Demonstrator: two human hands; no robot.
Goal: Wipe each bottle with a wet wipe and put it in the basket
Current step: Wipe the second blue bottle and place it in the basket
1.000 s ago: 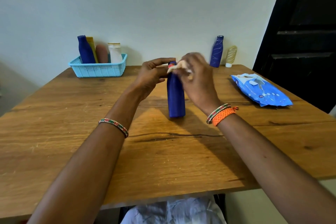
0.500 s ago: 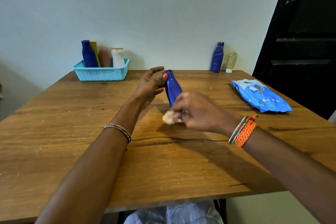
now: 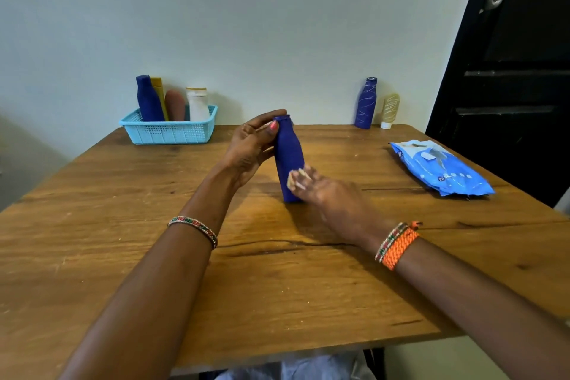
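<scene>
fingers (image 3: 271, 129) of the left hand (image 3: 246, 151) grasp the blue bottle (image 3: 288, 157) by its neck, now upright again; right hand (image 3: 327, 194) rubs the wet wipe (image 3: 293, 179) low on its side, wiping unfinished.

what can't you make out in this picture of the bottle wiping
- Right hand and wipe: motion-blurred, grip unclear.
- Blue bottle: lower right side covered by that hand.
- Basket: its wall hides the bottles' lower parts.
- Wipes pack: print too small to read.
</scene>
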